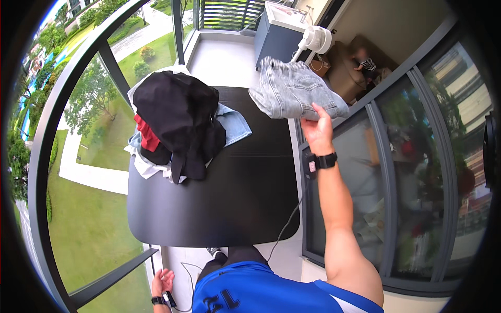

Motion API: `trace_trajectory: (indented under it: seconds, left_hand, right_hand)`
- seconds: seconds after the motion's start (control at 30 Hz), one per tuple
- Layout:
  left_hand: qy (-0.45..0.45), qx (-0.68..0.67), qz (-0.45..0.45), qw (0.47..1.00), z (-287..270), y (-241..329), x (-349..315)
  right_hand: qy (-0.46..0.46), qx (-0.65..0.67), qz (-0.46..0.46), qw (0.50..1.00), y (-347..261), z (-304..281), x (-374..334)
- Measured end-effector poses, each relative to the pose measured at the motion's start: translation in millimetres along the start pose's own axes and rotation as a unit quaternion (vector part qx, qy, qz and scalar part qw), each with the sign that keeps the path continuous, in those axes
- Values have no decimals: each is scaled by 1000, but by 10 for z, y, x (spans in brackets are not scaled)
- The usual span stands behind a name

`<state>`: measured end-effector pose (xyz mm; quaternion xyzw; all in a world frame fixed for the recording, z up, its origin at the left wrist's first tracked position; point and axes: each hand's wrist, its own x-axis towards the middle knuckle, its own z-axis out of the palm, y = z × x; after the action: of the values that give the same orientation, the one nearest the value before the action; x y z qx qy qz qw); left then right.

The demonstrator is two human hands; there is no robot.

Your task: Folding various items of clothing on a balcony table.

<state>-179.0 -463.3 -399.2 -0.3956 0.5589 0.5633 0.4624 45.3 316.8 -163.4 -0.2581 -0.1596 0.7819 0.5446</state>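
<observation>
My right hand (318,128) is closed on the near edge of a folded pair of light grey denim jeans (297,91), held up past the right far corner of the black table (219,208). The far end of the denim looks slightly smeared by motion. Low at the left, beside the table's near edge, my left hand (164,280) hangs with nothing in it, its fingers loosely curled and apart. A heap of clothes lies on the table's far left part: a black garment (177,112) on top, with a red piece (146,134), light blue denim (233,125) and white cloth (151,166) under it.
Glass railing panels with dark frames (44,172) run along the left. Sliding glass doors (344,182) stand close on the right. A white fan (317,40) and a sink cabinet (276,36) are at the far end. A person (364,62) sits on a brown sofa (342,68) indoors. A cable (286,224) hangs by my right side.
</observation>
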Motion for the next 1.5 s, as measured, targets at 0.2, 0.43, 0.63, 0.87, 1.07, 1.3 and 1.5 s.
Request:
trace_trajectory:
  seconds: [0.2, 0.43, 0.63, 0.87, 1.07, 1.3, 1.5]
  left_hand:
    - [17, 36, -30, 999, -36, -417, -58]
    - [37, 87, -35, 995, -110, -492, -142]
    - [35, 43, -38, 998, -77, -324, 173]
    - [9, 155, 56, 986, 299, -139, 42]
    - [42, 162, 103, 981, 248, -272, -208]
    - [104, -11, 89, 991, -398, -915, -570]
    - [137, -88, 88, 983, -829, -1461, -758]
  right_hand:
    - [111, -200, 74, 971, 1173, -1060, 898]
    - [122, -368, 265, 883, 1917, -2643, -598]
    - [46, -487, 368, 791, 1799, -2866, -1437]
    - [-127, -607, 398, 676, 1965, -2478, -1705]
    - [-316, -560, 211, 736, 2488, -1054, -824]
    - [-5, -408, 340, 847, 3458, -338, -72]
    - [66, -300, 281, 909, 4016, -221, -56]
